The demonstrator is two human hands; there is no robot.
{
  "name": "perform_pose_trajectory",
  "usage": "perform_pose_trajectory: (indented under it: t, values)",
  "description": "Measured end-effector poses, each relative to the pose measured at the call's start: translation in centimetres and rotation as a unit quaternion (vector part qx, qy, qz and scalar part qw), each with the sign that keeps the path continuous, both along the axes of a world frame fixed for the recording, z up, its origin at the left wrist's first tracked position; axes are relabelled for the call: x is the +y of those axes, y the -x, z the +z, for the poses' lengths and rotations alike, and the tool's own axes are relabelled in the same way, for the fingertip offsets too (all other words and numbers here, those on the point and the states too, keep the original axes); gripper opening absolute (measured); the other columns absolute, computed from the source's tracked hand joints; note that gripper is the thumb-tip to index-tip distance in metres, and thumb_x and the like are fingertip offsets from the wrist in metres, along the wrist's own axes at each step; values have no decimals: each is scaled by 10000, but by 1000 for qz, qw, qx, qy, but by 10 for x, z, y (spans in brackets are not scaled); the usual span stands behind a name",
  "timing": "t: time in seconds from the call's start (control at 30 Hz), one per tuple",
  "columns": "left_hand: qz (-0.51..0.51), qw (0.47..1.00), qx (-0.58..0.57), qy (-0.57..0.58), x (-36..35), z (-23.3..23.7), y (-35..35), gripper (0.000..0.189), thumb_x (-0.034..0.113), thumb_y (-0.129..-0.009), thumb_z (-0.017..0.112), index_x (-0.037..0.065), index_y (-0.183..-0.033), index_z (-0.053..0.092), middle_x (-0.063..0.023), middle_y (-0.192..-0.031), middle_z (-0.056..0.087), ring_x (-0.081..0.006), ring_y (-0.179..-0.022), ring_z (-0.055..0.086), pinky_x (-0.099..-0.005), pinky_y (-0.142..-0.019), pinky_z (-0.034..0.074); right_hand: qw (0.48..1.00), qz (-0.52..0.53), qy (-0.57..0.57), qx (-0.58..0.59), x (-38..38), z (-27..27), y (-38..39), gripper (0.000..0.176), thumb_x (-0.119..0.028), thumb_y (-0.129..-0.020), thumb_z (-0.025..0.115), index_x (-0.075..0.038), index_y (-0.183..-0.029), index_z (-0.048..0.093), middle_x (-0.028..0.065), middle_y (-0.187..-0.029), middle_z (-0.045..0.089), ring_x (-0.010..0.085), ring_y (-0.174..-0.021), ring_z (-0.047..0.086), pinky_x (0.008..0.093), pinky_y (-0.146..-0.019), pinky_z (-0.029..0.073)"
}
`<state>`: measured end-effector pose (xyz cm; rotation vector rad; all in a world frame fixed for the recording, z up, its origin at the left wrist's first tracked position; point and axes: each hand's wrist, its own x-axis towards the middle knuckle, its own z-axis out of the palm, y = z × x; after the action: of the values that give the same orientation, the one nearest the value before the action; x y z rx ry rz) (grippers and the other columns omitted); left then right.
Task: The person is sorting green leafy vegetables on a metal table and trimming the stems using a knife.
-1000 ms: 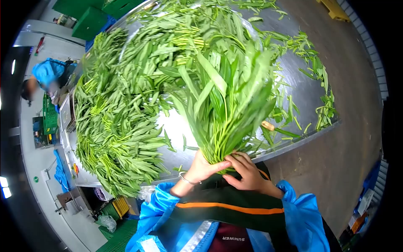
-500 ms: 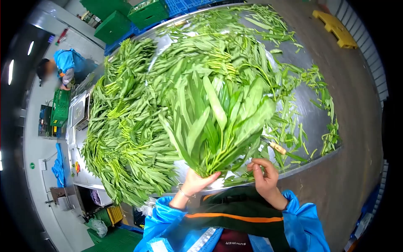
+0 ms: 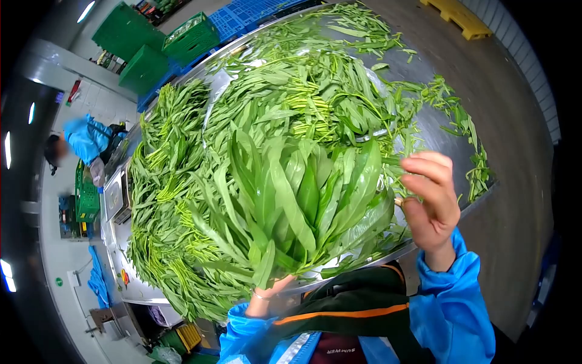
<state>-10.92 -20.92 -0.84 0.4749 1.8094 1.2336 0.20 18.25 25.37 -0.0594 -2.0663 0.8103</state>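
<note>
My left hand is wrapped round the lower stems of a fanned bunch of long green leaves near the table's front edge; the leaves hide most of its fingers. To the right of the bunch, my right hand is raised with fingers apart and slightly bent, its fingertips near the outer leaves. Behind the bunch lies a broad heap of leafy stems, with another pile on the left. A small part of a wooden handle shows beside my right thumb.
The metal table has loose leaves along its right side. A scale stands at its left edge. Beyond are green crates, a blue pallet and a yellow pallet. A person in blue bends at the far left.
My right hand has moved up and right, its fingers spreading. The held bunch has shifted slightly left and down, and its leaves cover more of my left hand. The view has turned somewhat.
</note>
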Motion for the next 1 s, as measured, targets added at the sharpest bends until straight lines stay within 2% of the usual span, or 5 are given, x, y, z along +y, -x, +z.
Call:
perform_pose_trajectory:
  t: [0.4, 0.63, 0.83, 0.9, 1.0]
  values:
    - [-1, 997, -68, -47, 58, 101, 3, 330, 140, -886, 524, -14, -1179, 525, -102, -1138, 568, -195, -1028, 545, -314, -907, 432, 974, -36, -209, -83, 8, -11, -12, 228, -134, -637, 673, -203, -855, 668, -50, -763, 531, 158, -820, 502, 490, -965, 271]
    - [-66, 995, 68, -29, 66, 111, 1, 287, 126, -912, 494, -17, -1156, 548, -97, -1116, 584, -186, -1012, 561, -295, -909, 437, 966, -212, 148, -5, 47, -17, -33, 187, -71, -786, 640, -20, -963, 608, 104, -933, 581, 256, -875, 535, 358, -861, 372]
    - [103, 893, -432, -71, 62, 95, 17, 340, 148, -833, 629, 13, -1141, 582, -74, -1087, 612, -171, -1004, 561, -307, -901, 426, 983, -7, -79, -163, 30, 1, -17, 410, -196, -655, 723, -185, -1055, 634, 79, -1225, 499, 278, -1141, 438, 475, -985, 252]
    - [-39, 997, 43, 49, 38, 72, 15, 344, 138, -841, 617, 12, -1158, 574, -76, -1101, 608, -170, -1016, 559, -304, -906, 424, 983, 10, -123, -135, 13, 1, -7, 303, -165, -666, 702, -163, -965, 656, 51, -1124, 565, 277, -1085, 483, 502, -1010, 228]
    - [4, 989, -137, -57, 90, 133, -1, 360, 143, -831, 629, 18, -1164, 575, -70, -1089, 613, -169, -981, 576, -296, -876, 443, 979, -37, -180, -89, 14, -15, 4, 160, -161, -677, 689, -170, -832, 650, -20, -966, 584, 219, -1036, 501, 519, -1000, 213]
